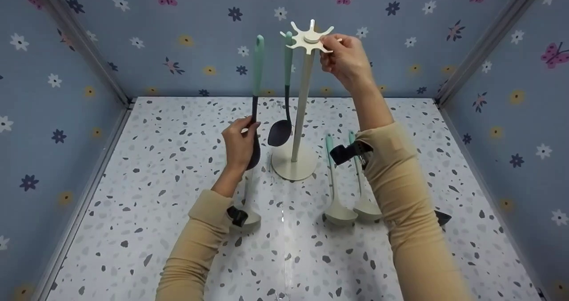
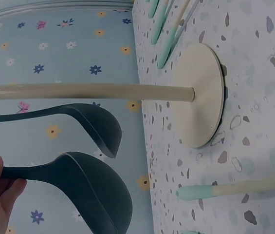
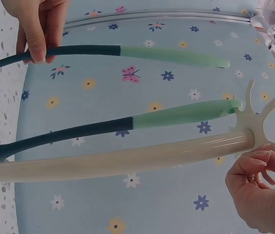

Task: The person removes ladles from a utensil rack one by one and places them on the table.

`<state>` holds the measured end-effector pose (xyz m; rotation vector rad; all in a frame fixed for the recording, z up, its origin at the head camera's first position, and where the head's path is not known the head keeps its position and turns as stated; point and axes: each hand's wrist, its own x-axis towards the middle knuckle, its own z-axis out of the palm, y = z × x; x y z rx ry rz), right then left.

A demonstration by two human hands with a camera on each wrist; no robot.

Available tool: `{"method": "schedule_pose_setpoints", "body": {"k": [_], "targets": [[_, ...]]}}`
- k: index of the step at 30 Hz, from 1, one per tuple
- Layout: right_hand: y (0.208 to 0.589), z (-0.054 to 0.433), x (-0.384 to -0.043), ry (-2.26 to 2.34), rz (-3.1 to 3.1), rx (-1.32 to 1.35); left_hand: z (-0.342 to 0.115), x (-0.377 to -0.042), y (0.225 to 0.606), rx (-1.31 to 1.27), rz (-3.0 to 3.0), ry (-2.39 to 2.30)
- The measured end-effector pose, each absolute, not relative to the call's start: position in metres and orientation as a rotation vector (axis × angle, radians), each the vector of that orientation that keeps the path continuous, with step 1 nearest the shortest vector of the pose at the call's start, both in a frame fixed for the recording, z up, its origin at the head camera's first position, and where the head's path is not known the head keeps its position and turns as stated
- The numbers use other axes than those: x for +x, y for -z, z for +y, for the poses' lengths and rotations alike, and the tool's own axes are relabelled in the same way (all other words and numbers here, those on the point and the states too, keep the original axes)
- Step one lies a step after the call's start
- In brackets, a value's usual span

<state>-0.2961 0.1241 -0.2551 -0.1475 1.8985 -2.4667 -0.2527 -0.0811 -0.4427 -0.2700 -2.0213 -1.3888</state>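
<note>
My left hand pinches the dark shaft of a ladle with a mint-green handle, held upright with its bowl down. In the left wrist view the dark bowl of this ladle hangs above the table, beside the stand. A second dark ladle hangs by its green handle from a hook of the cream utensil stand. At the top of the stand, my right hand grips an arm of the star-shaped hook ring. The right wrist view shows thumb and fingers curled at that ring.
Two cream ladles with green handles lie right of the stand's round base. Another cream-headed utensil lies under my left wrist. A dark utensil head shows past my right sleeve. Patterned walls enclose the speckled table.
</note>
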Motion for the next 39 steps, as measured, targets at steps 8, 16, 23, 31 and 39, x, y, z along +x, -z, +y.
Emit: {"method": "schedule_pose_setpoints", "body": {"k": [8,16,23,31,39], "targets": [[0.255,0.124,-0.297,2.471,1.901,-0.132,-0.109,-0.250,0.447,-0.151,-2.115,1.332],[0.257,0.124,-0.297,2.462,1.928,-0.144,-0.137,-0.246,0.455,-0.008,-2.248,1.272],[0.256,0.124,-0.296,2.469,1.926,-0.125,-0.160,-0.245,0.466,0.090,-2.370,1.204],[0.256,0.124,-0.297,2.485,1.896,-0.154,-0.181,-0.244,0.478,0.231,-2.505,1.121],[0.257,0.123,-0.298,2.474,1.914,-0.144,-0.196,-0.242,0.492,0.347,-2.588,1.063]]}}
